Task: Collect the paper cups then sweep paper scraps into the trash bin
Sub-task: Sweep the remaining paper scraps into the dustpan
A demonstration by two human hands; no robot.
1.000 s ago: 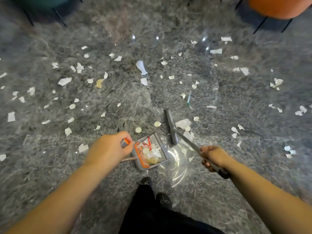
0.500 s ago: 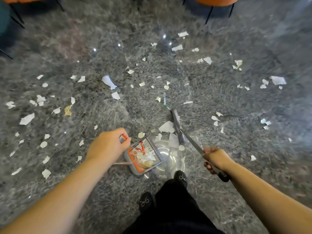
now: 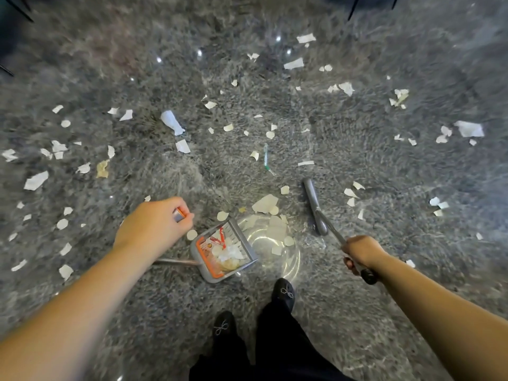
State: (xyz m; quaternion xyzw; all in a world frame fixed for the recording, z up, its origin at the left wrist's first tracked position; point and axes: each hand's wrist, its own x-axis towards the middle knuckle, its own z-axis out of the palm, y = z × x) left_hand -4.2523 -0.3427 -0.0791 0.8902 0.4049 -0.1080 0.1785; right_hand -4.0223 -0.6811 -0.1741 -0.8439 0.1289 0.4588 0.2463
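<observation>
Across the grey floor (image 3: 384, 312), from nine o'clock to three, paper scraps (image 3: 35, 180) lie scattered, thickest beyond your reach. Your left hand (image 3: 154, 229) is curled round the top of the dustpan handle (image 3: 180, 215), probably to keep the dustpan (image 3: 224, 254) tilted with its mouth low. The pan sits at six o'clock, already holding scraps; its open edge faces about two o'clock, toward a small heap of scraps (image 3: 265, 203) just beside it. No paper cups or trash bin show, so collecting looks done and sweeping is the step in hand. Your right hand (image 3: 362, 254) grips the broom handle (image 3: 334, 233) near its black end. The handle's long axis runs from five o'clock up to eleven, and the broom head (image 3: 313, 204) lies nearly twelve-to-six, right of the heap, seemingly placed to draw scraps leftward into the pan.
</observation>
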